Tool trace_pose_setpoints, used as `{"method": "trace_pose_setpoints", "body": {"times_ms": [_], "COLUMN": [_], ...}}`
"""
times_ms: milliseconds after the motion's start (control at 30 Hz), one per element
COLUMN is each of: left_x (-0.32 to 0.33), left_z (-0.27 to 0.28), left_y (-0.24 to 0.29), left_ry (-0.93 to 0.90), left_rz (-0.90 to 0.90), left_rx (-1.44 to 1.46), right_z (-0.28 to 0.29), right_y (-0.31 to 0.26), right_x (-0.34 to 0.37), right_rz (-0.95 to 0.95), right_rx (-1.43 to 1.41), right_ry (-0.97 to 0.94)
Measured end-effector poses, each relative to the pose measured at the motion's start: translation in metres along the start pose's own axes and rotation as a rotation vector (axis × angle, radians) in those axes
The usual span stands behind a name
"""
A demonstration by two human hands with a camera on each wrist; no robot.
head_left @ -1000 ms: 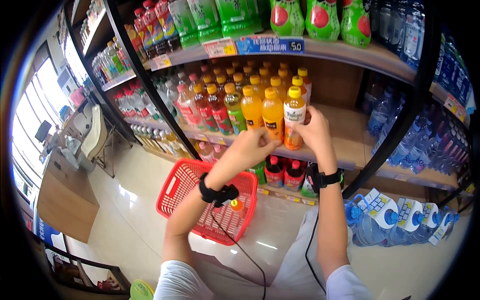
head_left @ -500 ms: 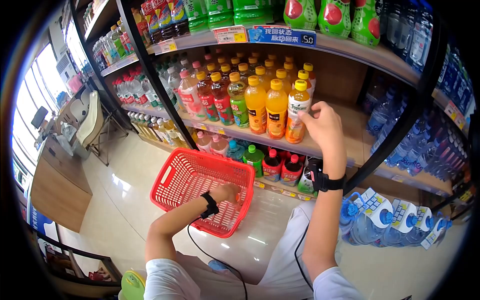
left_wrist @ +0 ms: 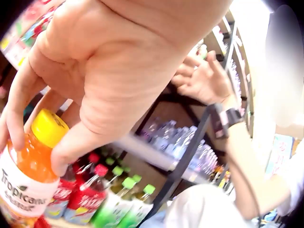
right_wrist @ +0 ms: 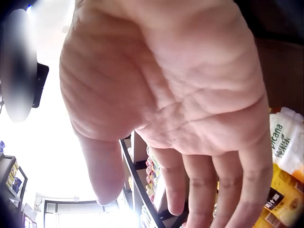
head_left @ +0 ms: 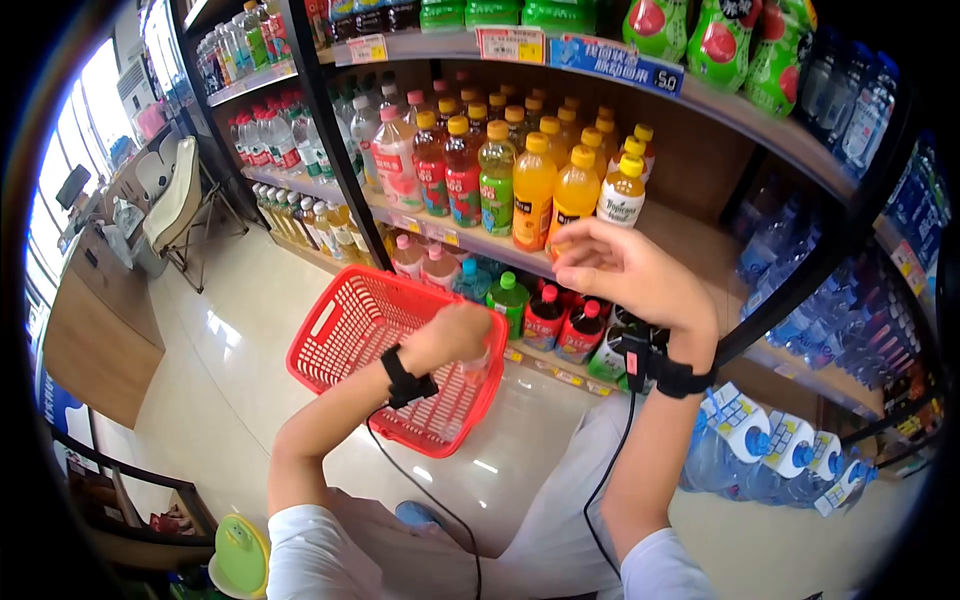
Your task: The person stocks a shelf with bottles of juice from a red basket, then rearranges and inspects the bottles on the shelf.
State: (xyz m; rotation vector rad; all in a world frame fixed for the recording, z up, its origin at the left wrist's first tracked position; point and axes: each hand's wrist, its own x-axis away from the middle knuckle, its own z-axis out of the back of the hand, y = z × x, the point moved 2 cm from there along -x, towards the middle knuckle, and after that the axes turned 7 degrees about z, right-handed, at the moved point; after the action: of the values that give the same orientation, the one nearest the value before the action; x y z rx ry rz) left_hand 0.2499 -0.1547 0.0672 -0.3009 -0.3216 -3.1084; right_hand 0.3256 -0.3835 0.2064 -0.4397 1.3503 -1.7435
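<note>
In the left wrist view my left hand point(left_wrist: 104, 71) grips an orange Tropicana bottle point(left_wrist: 28, 175) just below its yellow cap, thumb on one side and fingers on the other. The head view has that left hand point(head_left: 452, 335) over the right part of the red basket point(head_left: 325, 320), its bottle mostly hidden. My right hand point(head_left: 635, 275) is held in front of the shelf with fingers extended and nothing in them. Just behind it stands another Tropicana bottle point(head_left: 622, 196), beside yellow-capped orange juice bottles point(head_left: 535, 190). The right wrist view shows the bare palm point(right_wrist: 166, 95).
Green and red-capped bottles point(head_left: 543, 318) stand on the bottom shelf behind the basket. A black shelf post point(head_left: 800, 275) slants at the right, with large blue water jugs point(head_left: 745, 440) on the floor. A desk point(head_left: 100, 330) and chair point(head_left: 172, 205) are at the left.
My left hand has moved from the shelf down to the basket. My right hand has come away from the front Tropicana bottle, which remains on the shelf. The head view has shifted.
</note>
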Motion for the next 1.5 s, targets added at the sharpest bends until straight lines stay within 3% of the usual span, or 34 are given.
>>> {"method": "trace_pose_setpoints", "body": {"times_ms": [33,67,100,133,167,233,333,400,433,467,633,667,700,800,867,933,1000,1067,1167,1233,1400,1500], "left_x": [0.016,0.022,0.018,0.041,0.045,0.055,0.056,0.050,0.048,0.062,0.013,0.001,0.000,-0.011,-0.024,-0.039,-0.047,-0.050,-0.056,-0.063,-0.089,-0.118], "left_z": [0.032,0.048,0.047,0.096,0.110,0.138,0.148,0.144,0.146,0.152,0.131,0.123,0.112,0.111,0.091,0.067,0.054,0.047,0.028,0.016,-0.056,-0.090], "left_y": [0.014,0.020,0.016,0.042,0.045,0.056,0.070,0.077,0.097,0.113,0.135,0.135,0.131,0.133,0.122,0.114,0.110,0.109,0.107,0.107,0.122,0.131], "left_ry": [0.185,0.339,0.344,0.416,0.532,0.586,0.602,0.709,0.736,0.605,0.802,0.800,0.649,0.469,0.245,0.202,0.179,0.147,0.006,0.011,-0.150,0.011], "left_rz": [-0.047,-0.204,-0.217,-0.125,-0.186,-0.143,-0.144,-0.231,-0.308,-0.572,-0.482,-0.532,-0.476,-0.409,-0.277,-0.285,-0.274,-0.256,-0.153,-0.254,-0.278,-0.416], "left_rx": [0.078,0.142,0.130,0.266,0.292,0.344,0.642,0.613,0.615,0.874,0.672,0.660,0.617,0.506,0.316,0.283,0.283,0.302,0.328,0.300,0.350,0.463], "right_z": [-0.005,-0.009,-0.003,-0.012,-0.014,-0.013,-0.016,-0.006,0.003,0.017,0.063,0.074,0.071,0.093,0.098,0.096,0.087,0.087,0.088,0.089,0.090,0.091], "right_y": [0.007,0.015,-0.001,0.002,0.011,0.018,0.012,-0.013,-0.020,-0.001,0.007,0.015,0.031,0.047,0.074,0.085,0.089,0.093,0.107,0.101,0.113,0.110], "right_x": [-0.004,-0.007,-0.015,-0.005,-0.005,0.000,0.007,0.011,0.025,0.031,0.056,0.059,0.063,0.056,0.043,0.033,0.025,0.022,0.014,0.012,0.019,0.031], "right_rz": [0.030,0.063,0.005,-0.117,-0.073,-0.024,-0.004,-0.180,-0.148,0.020,0.040,0.058,0.063,0.066,0.065,0.115,-0.078,-0.103,-0.106,-0.076,-0.061,-0.117], "right_rx": [0.050,0.106,0.148,0.127,0.139,0.271,0.382,0.299,0.350,0.338,0.379,0.343,0.325,0.226,0.230,0.309,0.422,0.340,0.438,0.384,0.245,0.363], "right_ry": [-0.050,-0.112,-0.127,-0.142,-0.135,-0.131,-0.062,0.007,0.130,0.271,0.553,0.598,0.659,0.750,0.809,0.771,0.722,0.724,0.727,0.723,0.625,0.588]}}
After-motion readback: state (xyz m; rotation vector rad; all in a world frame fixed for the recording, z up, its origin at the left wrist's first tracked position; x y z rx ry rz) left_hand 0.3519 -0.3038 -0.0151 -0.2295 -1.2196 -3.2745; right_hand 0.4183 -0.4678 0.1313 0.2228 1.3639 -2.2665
